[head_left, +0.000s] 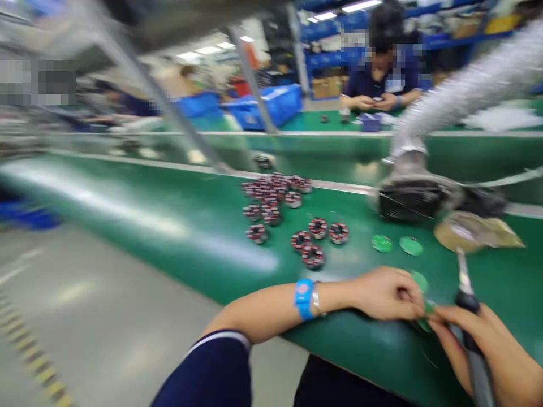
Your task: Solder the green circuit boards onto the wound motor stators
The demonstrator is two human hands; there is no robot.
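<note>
Step in hand: left hand (388, 294) fingers pinch a green disc (426, 308); right hand (487, 350) grips a soldering iron (466, 299). Next, the tip must meet the disc.

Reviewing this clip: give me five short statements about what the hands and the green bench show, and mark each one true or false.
1. The right hand holds a soldering iron. True.
2. The left hand lies flat and apart from everything. False: its fingers pinch a small green disc at the bench edge.
3. A blue wristband sits on the left wrist. True.
4. The wound coils are stacked in a blue bin. False: they lie loose on the green bench.
5. Two more green discs lie beyond the hands. True.
</note>
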